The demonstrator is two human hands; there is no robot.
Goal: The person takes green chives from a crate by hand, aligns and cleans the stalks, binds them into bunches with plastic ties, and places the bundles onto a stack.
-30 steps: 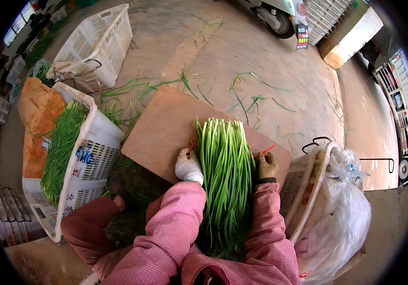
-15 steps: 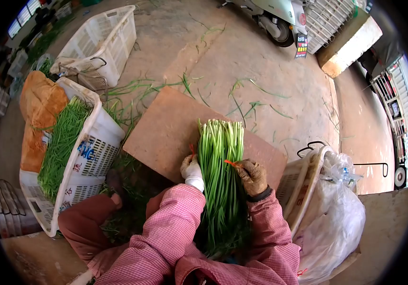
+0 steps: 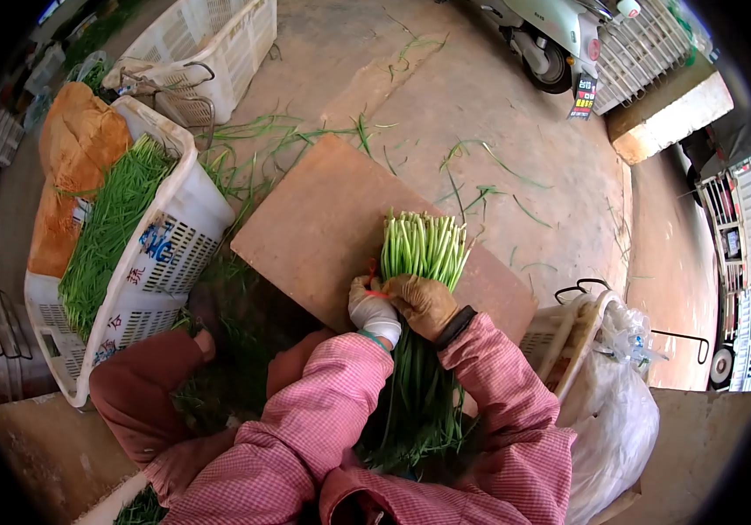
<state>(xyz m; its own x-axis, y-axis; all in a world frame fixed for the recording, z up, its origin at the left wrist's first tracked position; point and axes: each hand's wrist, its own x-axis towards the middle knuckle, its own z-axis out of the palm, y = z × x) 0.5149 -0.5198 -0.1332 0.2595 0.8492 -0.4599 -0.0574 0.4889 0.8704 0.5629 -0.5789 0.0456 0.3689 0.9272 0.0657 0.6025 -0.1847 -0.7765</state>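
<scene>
A thick bunch of long chive-like greens (image 3: pixel 426 249) lies on a brown board (image 3: pixel 314 210), its pale cut ends pointing away from me and its dark leaves hanging toward my lap. My left hand (image 3: pixel 372 311), in a white glove, is closed at the bunch's left side. My right hand (image 3: pixel 425 305), in a stained brown glove, reaches across the top of the stalks to meet it. Between the closed fingers of both hands runs a thin red tie (image 3: pixel 377 295) around the bunch. The part of the tie under the stalks is hidden.
At my left stands a white crate (image 3: pixel 178 188) holding loose greens (image 3: pixel 117 236) and a brown cloth (image 3: pixel 87 140). Beyond it is another white crate (image 3: pixel 249 61). A plastic-covered basket (image 3: pixel 581 337) is at my right. Stray leaves (image 3: pixel 485 194) litter the floor; a scooter (image 3: pixel 550 44) is parked ahead.
My right hand has come leftward across the stalks with its end of the red tie, and now meets my left hand. The view has shifted slightly.
</scene>
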